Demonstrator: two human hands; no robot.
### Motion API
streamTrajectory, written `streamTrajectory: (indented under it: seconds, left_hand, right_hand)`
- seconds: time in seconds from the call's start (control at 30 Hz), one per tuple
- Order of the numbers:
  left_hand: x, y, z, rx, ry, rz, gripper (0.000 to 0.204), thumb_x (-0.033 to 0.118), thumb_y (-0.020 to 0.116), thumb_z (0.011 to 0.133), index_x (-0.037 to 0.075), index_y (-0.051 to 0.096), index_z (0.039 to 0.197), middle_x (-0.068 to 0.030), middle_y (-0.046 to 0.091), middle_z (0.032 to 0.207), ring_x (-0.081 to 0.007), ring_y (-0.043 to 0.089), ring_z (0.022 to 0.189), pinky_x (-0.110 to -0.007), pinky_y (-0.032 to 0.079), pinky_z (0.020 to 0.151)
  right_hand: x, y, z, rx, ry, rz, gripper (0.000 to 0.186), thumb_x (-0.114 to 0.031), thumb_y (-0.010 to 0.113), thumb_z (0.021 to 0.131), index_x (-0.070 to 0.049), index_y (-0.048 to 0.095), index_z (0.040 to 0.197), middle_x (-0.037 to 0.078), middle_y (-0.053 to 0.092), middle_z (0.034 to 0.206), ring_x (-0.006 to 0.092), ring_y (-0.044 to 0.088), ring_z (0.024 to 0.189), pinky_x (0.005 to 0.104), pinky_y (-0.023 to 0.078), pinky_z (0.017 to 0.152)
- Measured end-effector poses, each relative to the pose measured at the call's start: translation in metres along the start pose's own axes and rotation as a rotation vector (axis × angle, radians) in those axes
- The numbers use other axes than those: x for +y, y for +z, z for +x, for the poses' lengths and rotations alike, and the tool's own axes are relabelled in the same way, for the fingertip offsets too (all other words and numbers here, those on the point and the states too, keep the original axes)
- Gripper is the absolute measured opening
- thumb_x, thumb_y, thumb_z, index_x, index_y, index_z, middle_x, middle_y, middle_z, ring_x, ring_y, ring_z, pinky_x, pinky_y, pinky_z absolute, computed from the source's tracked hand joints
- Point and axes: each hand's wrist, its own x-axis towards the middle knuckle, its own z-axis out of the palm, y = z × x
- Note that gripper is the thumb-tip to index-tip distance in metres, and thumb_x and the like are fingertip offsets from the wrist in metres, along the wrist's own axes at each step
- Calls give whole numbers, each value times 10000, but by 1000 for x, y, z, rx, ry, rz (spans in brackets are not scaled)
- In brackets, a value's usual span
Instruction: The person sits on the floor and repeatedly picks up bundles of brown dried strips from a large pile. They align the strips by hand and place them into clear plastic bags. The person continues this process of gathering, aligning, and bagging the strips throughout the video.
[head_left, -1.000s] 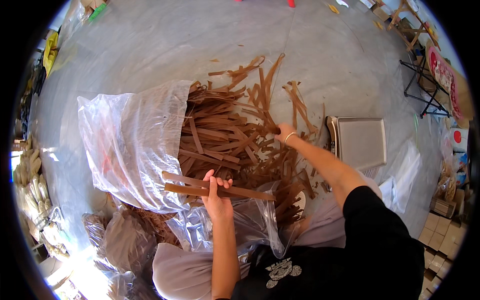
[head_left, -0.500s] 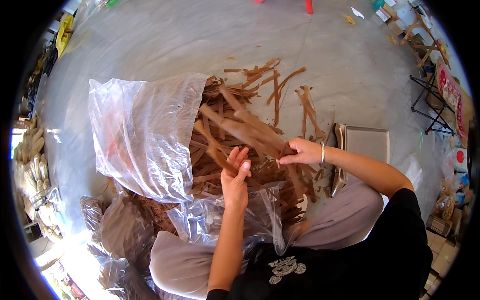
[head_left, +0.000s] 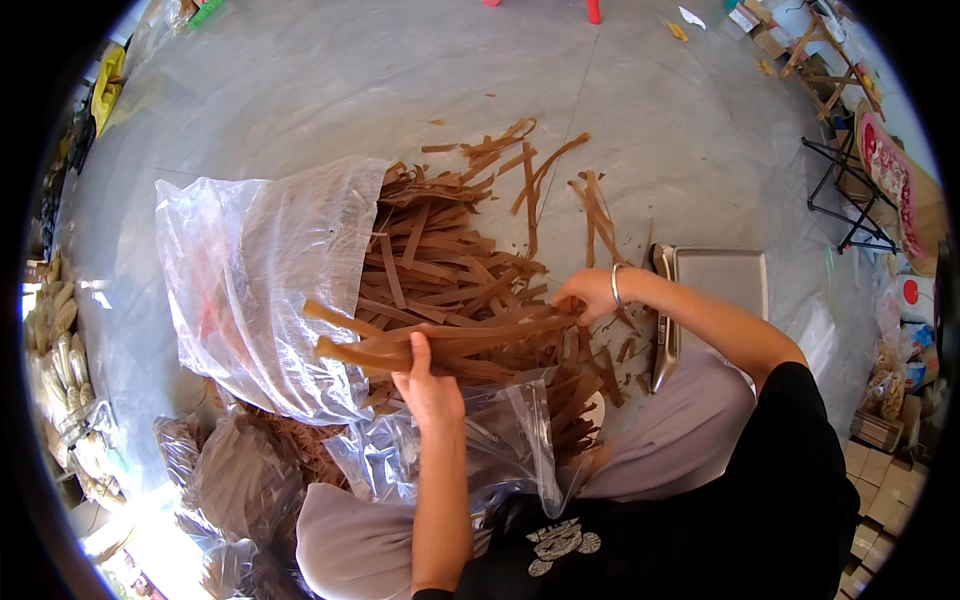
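Observation:
Between my hands stretches a bundle of long flat brown strips (head_left: 480,335), held nearly level. Its right end is pinched in my right hand (head_left: 588,293), which wears a silver bangle (head_left: 616,285). Near the left end, my left hand (head_left: 432,385) is wrapped round the strips with the thumb on top, and a few loose ends stick out beyond it. Beneath lies a heap of similar brown strips (head_left: 440,245), spilling from the mouth of a large clear plastic sack (head_left: 270,285). Another clear plastic bag (head_left: 480,430) with strips in it rests against my lap.
A metal tray (head_left: 722,285) stands on the floor right of the heap. Loose strips (head_left: 600,215) lie scattered beyond it. Dark plastic-wrapped bundles (head_left: 245,465) sit at lower left. A black folding stand (head_left: 850,195) is at far right, and red legs (head_left: 593,10) show at the top.
My left hand has closed on the free ends of the strips and moved left and down. The strips, fanned out and blurred before, now lie straighter between both hands. The whole view has shifted slightly.

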Motion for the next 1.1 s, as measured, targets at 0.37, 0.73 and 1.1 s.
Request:
streamTrajectory:
  seconds: [0.37,0.73,1.1]
  left_hand:
    - [-1,-16,12,-63,-188,-246,99,77,520,894,67,514,993,-73,505,772,-202,514,755,-502,437,928]
    - [-9,-18,16,-69,-209,-224,101,76,551,884,84,530,983,2,368,655,-136,395,639,-361,452,733]
    - [-11,-16,5,-181,-280,-187,157,139,500,926,50,522,1052,-54,525,786,-153,470,707,-327,440,701]
  right_hand:
    - [87,-39,147,739,715,322,508,-279,511,898,-140,355,1362,256,343,1351,413,340,1235,445,363,998]
    - [87,15,141,879,733,237,344,-120,643,753,18,503,1035,249,551,1052,389,568,942,421,481,800]
    - [34,24,36,710,399,750,357,-85,560,826,28,418,1132,156,599,842,234,597,736,358,492,678]
